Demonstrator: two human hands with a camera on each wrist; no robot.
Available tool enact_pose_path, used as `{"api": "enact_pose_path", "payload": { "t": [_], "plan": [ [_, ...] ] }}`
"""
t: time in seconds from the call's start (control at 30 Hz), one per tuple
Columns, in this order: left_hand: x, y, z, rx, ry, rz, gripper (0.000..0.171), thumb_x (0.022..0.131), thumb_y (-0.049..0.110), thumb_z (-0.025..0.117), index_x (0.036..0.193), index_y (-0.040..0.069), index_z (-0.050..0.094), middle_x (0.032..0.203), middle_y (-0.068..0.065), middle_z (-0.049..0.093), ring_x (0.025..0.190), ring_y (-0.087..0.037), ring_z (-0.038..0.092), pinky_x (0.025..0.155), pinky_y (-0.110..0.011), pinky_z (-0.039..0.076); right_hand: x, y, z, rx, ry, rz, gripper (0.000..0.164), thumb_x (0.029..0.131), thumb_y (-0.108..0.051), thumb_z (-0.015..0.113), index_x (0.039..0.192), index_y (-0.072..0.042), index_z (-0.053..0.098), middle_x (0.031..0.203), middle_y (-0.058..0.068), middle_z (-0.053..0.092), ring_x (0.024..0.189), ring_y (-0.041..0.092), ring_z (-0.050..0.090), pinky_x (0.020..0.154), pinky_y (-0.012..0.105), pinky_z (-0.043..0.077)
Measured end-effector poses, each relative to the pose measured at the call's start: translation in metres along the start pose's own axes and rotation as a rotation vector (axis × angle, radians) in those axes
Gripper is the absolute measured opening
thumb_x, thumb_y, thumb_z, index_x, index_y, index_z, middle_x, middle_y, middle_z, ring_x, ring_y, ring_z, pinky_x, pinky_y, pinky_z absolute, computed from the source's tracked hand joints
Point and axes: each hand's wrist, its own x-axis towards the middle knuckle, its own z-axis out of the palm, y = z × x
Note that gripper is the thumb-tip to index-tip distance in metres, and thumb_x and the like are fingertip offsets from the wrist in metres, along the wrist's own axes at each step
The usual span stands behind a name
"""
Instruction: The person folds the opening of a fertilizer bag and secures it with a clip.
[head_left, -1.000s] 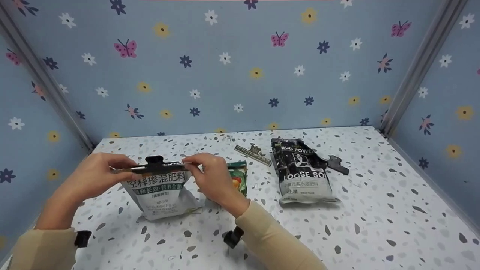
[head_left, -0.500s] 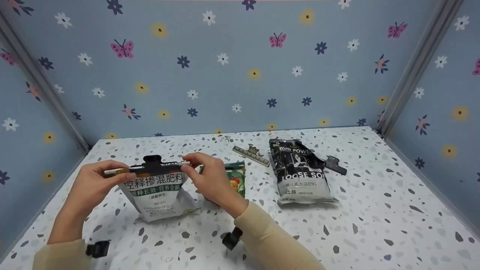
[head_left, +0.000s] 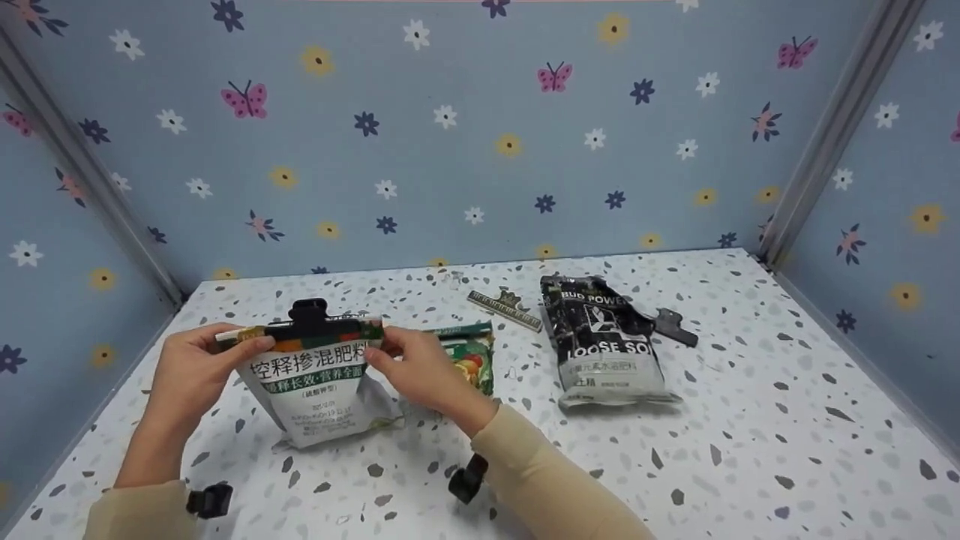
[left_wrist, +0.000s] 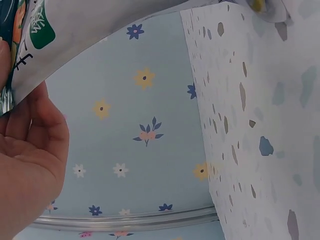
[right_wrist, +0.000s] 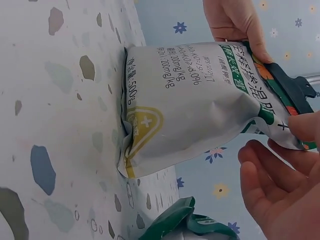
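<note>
A white fertilizer bag (head_left: 322, 405) with Chinese print stands at the left of the table in the head view. A black clip (head_left: 311, 324) sits across its folded top edge. My left hand (head_left: 193, 367) pinches the top left corner, thumb in front. At the top right corner, my right hand (head_left: 421, 367) pinches the bag's edge. From the right wrist, the bag's printed front (right_wrist: 175, 100) shows, with the clip (right_wrist: 292, 87) between the two hands. In the left wrist view, my left hand (left_wrist: 35, 155) is at the bag's corner, its fingertips partly hidden.
A green bag (head_left: 471, 360) with fruit pictures stands partly behind my right hand. Farther right a black and white bag (head_left: 611, 345) leans, with a dark clip (head_left: 676, 327) at its right side. A metallic clip (head_left: 505, 309) lies behind. Patterned walls (head_left: 480, 135) enclose the table.
The bag's top edge has tilted, so more of the clip's and bag's front faces show. My left hand has shifted right along with its forearm. Both hands stay at the top corners.
</note>
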Motion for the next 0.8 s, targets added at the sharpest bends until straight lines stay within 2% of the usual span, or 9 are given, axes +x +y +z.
{"api": "enact_pose_path", "payload": {
  "t": [0.17,0.27,0.33,0.43,0.6,0.8],
  "plan": [
    [0.003,-0.006,0.004,-0.008,-0.030,-0.053,0.056,0.088,0.048,0.074,0.116,-0.001,0.070,0.092,0.008,0.072,0.087,-0.006,0.056,0.088,-0.033,0.042,0.001,0.002,0.003,-0.036,-0.029,0.046,0.012,0.100,-0.028,0.063,0.099,-0.018,0.068,0.096,-0.009,0.069,0.096,0.008,0.064,0.087,0.030,0.050],
    [0.005,-0.010,0.007,0.002,-0.069,-0.068,0.062,0.090,0.052,0.069,0.119,-0.003,0.068,0.099,0.005,0.073,0.092,-0.002,0.056,0.092,-0.040,0.041,0.001,0.003,0.005,0.003,-0.042,0.104,0.011,0.099,-0.027,0.064,0.104,-0.017,0.066,0.099,-0.008,0.069,0.095,0.009,0.064,0.087,0.031,0.050],
    [0.005,-0.012,0.009,0.026,-0.096,-0.073,0.065,0.092,0.053,0.066,0.122,-0.004,0.066,0.104,-0.001,0.073,0.095,-0.002,0.057,0.092,-0.040,0.044,0.001,0.004,0.007,0.046,-0.051,0.145,0.017,0.098,-0.026,0.065,0.113,-0.017,0.064,0.104,-0.007,0.069,0.098,0.010,0.064,0.088,0.032,0.050],
    [0.006,-0.013,0.010,0.070,-0.139,-0.097,0.070,0.093,0.058,0.061,0.123,-0.006,0.063,0.110,-0.008,0.071,0.094,-0.007,0.059,0.087,-0.036,0.047,0.001,0.004,0.009,0.105,-0.061,0.195,0.034,0.097,-0.024,0.066,0.129,-0.016,0.059,0.113,-0.004,0.069,0.105,0.013,0.064,0.090,0.032,0.050],
    [0.009,-0.013,0.013,0.067,-0.229,-0.154,0.076,0.093,0.060,0.058,0.131,-0.006,0.055,0.113,-0.011,0.065,0.102,-0.017,0.058,0.090,-0.037,0.051,0.001,0.005,0.012,0.117,-0.068,0.226,0.056,0.098,-0.027,0.066,0.148,-0.014,0.045,0.123,-0.001,0.067,0.113,0.016,0.063,0.094,0.033,0.049],
    [0.007,-0.015,0.016,0.059,-0.316,-0.156,0.077,0.094,0.054,0.062,0.141,-0.004,0.044,0.127,-0.026,0.061,0.112,-0.031,0.061,0.085,-0.039,0.055,-0.001,0.006,0.017,0.076,-0.061,0.240,0.069,0.099,-0.031,0.064,0.156,-0.010,0.032,0.132,0.001,0.063,0.121,0.017,0.058,0.102,0.032,0.045]
  ]
}}
